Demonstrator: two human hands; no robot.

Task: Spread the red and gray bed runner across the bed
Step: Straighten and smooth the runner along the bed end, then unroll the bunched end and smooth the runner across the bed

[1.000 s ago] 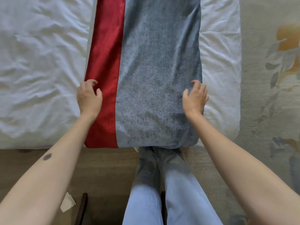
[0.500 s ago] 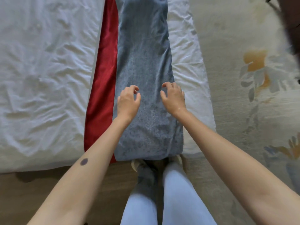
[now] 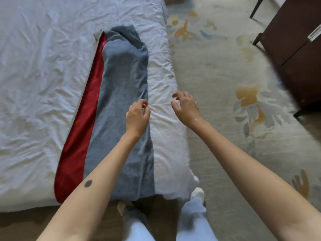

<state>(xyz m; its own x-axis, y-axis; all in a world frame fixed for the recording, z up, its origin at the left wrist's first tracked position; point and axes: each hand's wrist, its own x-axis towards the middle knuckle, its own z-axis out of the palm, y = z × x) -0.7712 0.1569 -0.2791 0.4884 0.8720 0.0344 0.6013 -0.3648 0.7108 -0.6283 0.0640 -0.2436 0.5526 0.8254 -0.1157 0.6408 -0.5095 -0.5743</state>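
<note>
The red and gray bed runner (image 3: 119,101) lies lengthwise across the white bed (image 3: 40,80), its red stripe on the left and its near end draped over the bed's edge. The far end looks folded or bunched. My left hand (image 3: 138,116) hovers over the runner's right gray edge, fingers loosely curled and holding nothing. To the right of the runner, my right hand (image 3: 185,107) hangs over the white sheet near the bed's right side, fingers apart and empty.
A patterned carpet (image 3: 225,84) covers the floor right of the bed. A dark wooden cabinet (image 3: 300,54) stands at the upper right. My legs in light jeans (image 3: 191,223) are at the foot of the bed on a wooden floor strip (image 3: 20,223).
Both hands have lifted off the runner and shifted right; the right hand is now past the runner's edge. The view has swung right, showing the runner's far end and the cabinet.
</note>
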